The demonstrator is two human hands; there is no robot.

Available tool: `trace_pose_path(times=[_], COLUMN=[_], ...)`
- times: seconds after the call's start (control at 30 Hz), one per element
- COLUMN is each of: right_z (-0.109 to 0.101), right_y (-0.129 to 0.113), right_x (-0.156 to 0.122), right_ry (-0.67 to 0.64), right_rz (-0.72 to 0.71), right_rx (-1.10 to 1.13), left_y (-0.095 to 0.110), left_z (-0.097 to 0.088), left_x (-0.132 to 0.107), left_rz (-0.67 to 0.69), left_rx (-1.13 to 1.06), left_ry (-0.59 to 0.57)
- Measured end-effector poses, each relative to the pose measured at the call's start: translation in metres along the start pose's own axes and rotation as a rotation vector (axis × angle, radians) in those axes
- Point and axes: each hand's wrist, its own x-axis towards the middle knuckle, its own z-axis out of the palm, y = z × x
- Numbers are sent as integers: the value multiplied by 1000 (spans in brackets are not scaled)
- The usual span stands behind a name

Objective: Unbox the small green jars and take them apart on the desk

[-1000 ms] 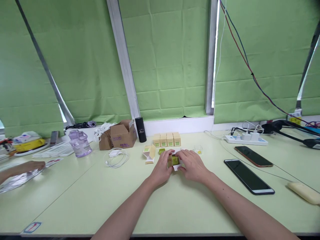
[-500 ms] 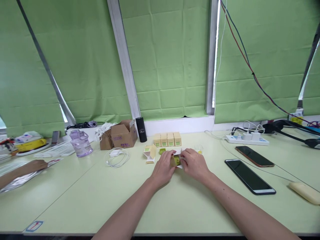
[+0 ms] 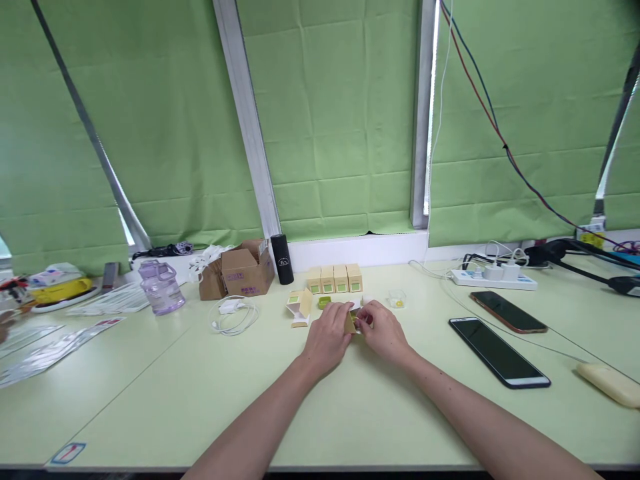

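My left hand (image 3: 327, 337) is closed around a small cardboard box (image 3: 351, 324) just above the table. My right hand (image 3: 383, 332) is at the box's right side, its fingers pinched on a small green piece (image 3: 355, 318) that is mostly hidden. Just behind my left hand lies a green tray-like piece (image 3: 325, 302). To its left sits an open small box (image 3: 300, 305) with its flaps out. Several closed small boxes (image 3: 335, 279) stand in a row behind. A clear plastic container (image 3: 397, 299) with something yellow in it lies beyond my right hand.
Two phones (image 3: 499, 352) and a cream-coloured oval object (image 3: 609, 384) lie on the right, near a power strip (image 3: 494, 279). On the left are a coiled white cable (image 3: 235, 314), a cardboard carton (image 3: 247, 270), a black cylinder (image 3: 283, 260) and a purple jug (image 3: 162, 288).
My right fingers have moved slightly left and closer to the box, covering more of the green piece. The clear container now shows fully. Another person's hand has withdrawn toward the left edge.
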Motion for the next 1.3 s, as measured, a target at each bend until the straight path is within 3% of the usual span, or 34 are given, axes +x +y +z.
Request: trace_pose_path(times=[0.37, 0.8, 1.0, 1.3], right_z=[-2, -19, -19, -4], right_y=[5, 10, 22, 31], right_x=[9, 22, 27, 20], right_ry=[10, 181, 150, -33], right_rz=[202, 363, 387, 245], right_rx=[574, 798, 742, 437], left_y=[-5, -20, -28, -37], left_z=[-2, 3, 6, 9], left_x=[2, 4, 8, 16], left_rz=[-49, -199, -380, -519], left_rx=[11, -162, -525, -1152], left_ry=[108, 260, 368, 412])
